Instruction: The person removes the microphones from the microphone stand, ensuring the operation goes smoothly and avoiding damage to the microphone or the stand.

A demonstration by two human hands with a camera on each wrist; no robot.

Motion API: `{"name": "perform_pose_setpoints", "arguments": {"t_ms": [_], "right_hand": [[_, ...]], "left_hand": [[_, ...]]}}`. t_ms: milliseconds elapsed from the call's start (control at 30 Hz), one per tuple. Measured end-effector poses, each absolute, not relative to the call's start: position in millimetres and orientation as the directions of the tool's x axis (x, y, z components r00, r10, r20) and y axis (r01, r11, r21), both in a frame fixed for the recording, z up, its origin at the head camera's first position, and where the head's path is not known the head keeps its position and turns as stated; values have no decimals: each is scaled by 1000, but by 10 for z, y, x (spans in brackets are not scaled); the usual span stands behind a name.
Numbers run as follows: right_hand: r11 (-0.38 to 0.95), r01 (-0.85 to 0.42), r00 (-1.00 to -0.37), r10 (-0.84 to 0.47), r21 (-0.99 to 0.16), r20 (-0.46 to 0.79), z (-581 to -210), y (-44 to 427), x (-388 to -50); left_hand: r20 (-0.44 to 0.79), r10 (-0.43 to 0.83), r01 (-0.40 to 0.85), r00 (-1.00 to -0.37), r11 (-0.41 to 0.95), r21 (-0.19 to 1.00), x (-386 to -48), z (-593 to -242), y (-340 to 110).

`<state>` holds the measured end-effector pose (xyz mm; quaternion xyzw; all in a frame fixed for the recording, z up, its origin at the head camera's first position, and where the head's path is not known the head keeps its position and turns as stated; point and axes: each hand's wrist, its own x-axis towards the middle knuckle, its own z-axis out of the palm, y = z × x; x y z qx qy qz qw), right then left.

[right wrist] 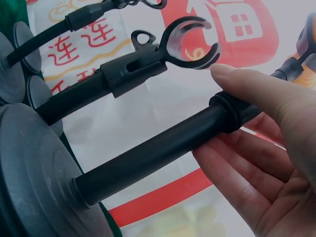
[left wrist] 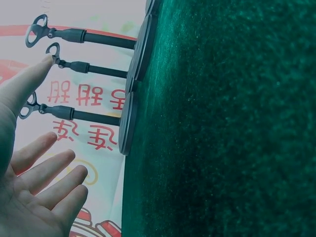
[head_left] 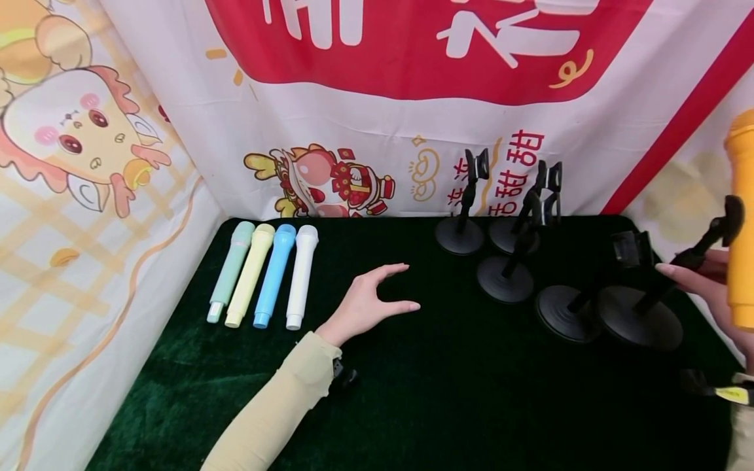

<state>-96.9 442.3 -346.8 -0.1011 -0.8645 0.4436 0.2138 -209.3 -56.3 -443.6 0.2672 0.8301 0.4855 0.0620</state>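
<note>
At the right edge in the head view, my right hand (head_left: 715, 288) grips the pole of a black microphone stand (head_left: 655, 293). An orange microphone (head_left: 741, 229) sits in that stand's clip, cut off by the frame edge. The right wrist view shows the thumb and fingers (right wrist: 232, 173) around the pole, near its collar. My left hand (head_left: 365, 301) hovers over the table's middle, holding nothing, its thumb and fingers spread apart. Nearest on its left lies a white microphone (head_left: 302, 278), beside blue (head_left: 275, 275), yellow (head_left: 250, 275) and mint green (head_left: 232, 271) ones.
Several other black microphone stands (head_left: 504, 278) stand upright at the right and back right. Dark green cloth (head_left: 436, 392) covers the table. A printed white and red curtain (head_left: 377, 118) hangs behind it, and a patterned cloth (head_left: 76, 261) borders the left side.
</note>
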Motion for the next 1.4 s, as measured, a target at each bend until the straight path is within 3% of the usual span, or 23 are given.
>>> {"name": "perform_pose_setpoints", "arguments": {"t_ms": [367,967,1167,1233,1400], "right_hand": [[598,-87,-892,309,-797,330,-3477,4377,-941],[557,-137,-916,244,-819,318,-3475,3848,-974],[528,-231,-914,170,-817,368,-3490,3628,-1043],[508,-255,-918,139,-823,371,-3442,3503,-1044],[618,-247,-887,165,-746,431,-3115,3024,-912]], "left_hand": [[161,500,389,-851,395,832,-2089,-4418,-566],[143,506,367,-851,376,851,-2081,-4419,-567],[147,507,371,-849,375,849,-2085,-4420,-565],[150,506,374,-849,375,848,-2088,-4423,-564],[160,500,378,-851,373,848,-2089,-4424,-562]]}}
